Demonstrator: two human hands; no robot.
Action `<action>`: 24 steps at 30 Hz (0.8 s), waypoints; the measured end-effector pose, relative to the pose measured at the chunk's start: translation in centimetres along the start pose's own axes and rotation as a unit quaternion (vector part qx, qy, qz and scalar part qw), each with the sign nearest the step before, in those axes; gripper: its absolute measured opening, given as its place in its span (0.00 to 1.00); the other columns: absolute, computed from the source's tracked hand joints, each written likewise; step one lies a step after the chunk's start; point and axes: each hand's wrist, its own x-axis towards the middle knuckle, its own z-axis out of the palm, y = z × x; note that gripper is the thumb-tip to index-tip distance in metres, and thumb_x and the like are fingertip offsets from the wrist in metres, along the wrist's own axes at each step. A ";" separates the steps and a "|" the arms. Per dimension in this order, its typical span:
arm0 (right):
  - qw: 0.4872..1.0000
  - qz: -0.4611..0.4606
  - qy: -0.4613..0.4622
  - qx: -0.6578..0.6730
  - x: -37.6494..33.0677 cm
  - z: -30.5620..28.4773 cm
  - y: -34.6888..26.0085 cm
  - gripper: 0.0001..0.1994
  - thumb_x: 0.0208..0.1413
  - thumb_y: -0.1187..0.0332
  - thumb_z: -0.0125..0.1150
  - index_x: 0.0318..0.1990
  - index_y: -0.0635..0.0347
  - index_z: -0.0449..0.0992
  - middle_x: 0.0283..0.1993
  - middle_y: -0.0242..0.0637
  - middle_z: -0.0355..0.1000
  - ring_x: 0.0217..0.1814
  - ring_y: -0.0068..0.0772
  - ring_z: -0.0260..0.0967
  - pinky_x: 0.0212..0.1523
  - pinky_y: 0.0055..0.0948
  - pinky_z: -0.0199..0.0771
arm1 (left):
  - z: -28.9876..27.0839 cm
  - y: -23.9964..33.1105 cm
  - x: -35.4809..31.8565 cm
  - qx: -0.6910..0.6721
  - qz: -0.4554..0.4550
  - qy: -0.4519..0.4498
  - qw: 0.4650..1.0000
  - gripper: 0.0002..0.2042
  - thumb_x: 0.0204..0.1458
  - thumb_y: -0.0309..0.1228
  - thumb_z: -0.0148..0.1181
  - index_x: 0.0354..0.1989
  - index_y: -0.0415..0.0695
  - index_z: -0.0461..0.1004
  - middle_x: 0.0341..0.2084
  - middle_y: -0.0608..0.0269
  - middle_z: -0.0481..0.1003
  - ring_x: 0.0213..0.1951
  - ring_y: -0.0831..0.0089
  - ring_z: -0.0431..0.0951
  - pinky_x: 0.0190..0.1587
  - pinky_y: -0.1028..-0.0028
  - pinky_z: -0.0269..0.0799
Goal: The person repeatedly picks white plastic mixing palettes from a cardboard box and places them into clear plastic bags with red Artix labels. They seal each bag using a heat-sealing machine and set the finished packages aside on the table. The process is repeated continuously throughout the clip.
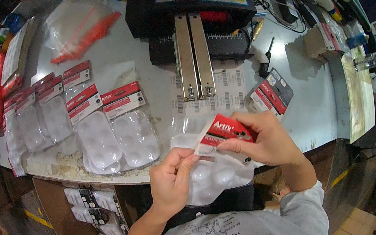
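Observation:
My left hand (172, 176) grips a clear plastic bag holding a white round paint palette (210, 178) with several wells, close to my chest. My right hand (264, 139) pinches a red and white header card (222, 131) folded over the bag's top edge. Both hands meet at the bag's mouth, just over the front edge of the grey table (146, 40). The lower part of the palette is hidden behind my left hand.
Packed palettes with red header cards (116, 129) lie in rows on the left. A black machine with two metal rails (189, 24) stands at the back. A stack of folded cards (270, 94) sits at right. A cardboard box of packs (91, 206) stands below.

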 end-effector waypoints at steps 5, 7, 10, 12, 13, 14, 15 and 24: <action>1.000 -0.015 -0.013 -0.020 0.0 0.1 0.2 0.12 0.43 0.67 0.69 0.31 0.66 0.75 0.20 0.31 0.67 0.21 0.13 0.57 0.21 0.17 0.59 | -0.1 0.1 0.3 -0.016 0.003 -0.010 1.000 0.06 0.55 0.25 0.52 0.33 0.37 0.74 0.22 0.67 0.76 0.26 0.86 0.70 0.30 0.83 0.65; 0.999 -0.009 -0.039 -0.037 -0.1 0.0 0.3 0.13 0.45 0.64 0.67 0.31 0.63 0.74 0.18 0.38 0.66 0.17 0.22 0.59 0.20 0.24 0.59 | -0.1 0.1 0.1 0.008 -0.011 -0.010 1.000 0.06 0.55 0.26 0.53 0.33 0.37 0.74 0.22 0.68 0.75 0.25 0.86 0.69 0.29 0.83 0.65; 0.995 -0.019 -0.071 -0.064 0.1 -0.5 0.8 0.14 0.45 0.61 0.67 0.32 0.62 0.74 0.19 0.42 0.67 0.17 0.26 0.62 0.20 0.27 0.61 | -0.1 0.1 -0.2 0.063 -0.021 -0.008 0.998 0.06 0.55 0.27 0.54 0.32 0.37 0.75 0.20 0.70 0.74 0.23 0.86 0.67 0.27 0.83 0.63; 0.998 -0.027 -0.039 -0.044 0.2 -0.9 1.4 0.14 0.44 0.60 0.67 0.32 0.62 0.75 0.21 0.41 0.69 0.18 0.25 0.65 0.21 0.27 0.62 | 0.0 0.0 -0.1 0.078 0.020 0.040 0.996 0.07 0.55 0.28 0.54 0.32 0.37 0.75 0.20 0.71 0.73 0.23 0.86 0.66 0.26 0.84 0.62; 0.999 -0.031 0.001 -0.018 0.3 -1.0 1.8 0.15 0.44 0.60 0.67 0.32 0.62 0.75 0.21 0.39 0.70 0.19 0.24 0.66 0.21 0.26 0.64 | -0.1 -0.1 0.0 0.086 0.042 0.042 0.995 0.07 0.55 0.28 0.54 0.32 0.36 0.75 0.19 0.71 0.72 0.23 0.86 0.66 0.26 0.84 0.62; 0.999 -0.020 0.027 0.007 0.3 -0.8 2.2 0.15 0.43 0.60 0.68 0.33 0.62 0.75 0.22 0.38 0.71 0.20 0.24 0.68 0.22 0.26 0.65 | -0.1 -0.3 0.1 0.056 0.041 0.088 0.994 0.08 0.55 0.29 0.54 0.32 0.36 0.75 0.20 0.71 0.72 0.24 0.86 0.65 0.27 0.84 0.61; 1.000 0.021 0.008 -0.001 0.1 -1.2 2.6 0.14 0.46 0.62 0.66 0.34 0.65 0.76 0.24 0.35 0.74 0.23 0.20 0.69 0.23 0.22 0.68 | -0.3 -0.5 0.3 0.027 0.043 0.114 0.992 0.08 0.55 0.29 0.54 0.32 0.35 0.75 0.20 0.71 0.72 0.24 0.86 0.65 0.27 0.84 0.61; 0.928 0.214 -0.087 0.291 -1.6 1.1 5.5 0.09 0.53 0.69 0.58 0.32 0.69 0.76 0.26 0.36 0.73 0.24 0.21 0.70 0.23 0.20 0.72 | -1.1 -3.3 1.1 0.032 0.012 0.133 0.991 0.11 0.58 0.31 0.49 0.33 0.35 0.72 0.24 0.67 0.71 0.28 0.83 0.65 0.31 0.82 0.60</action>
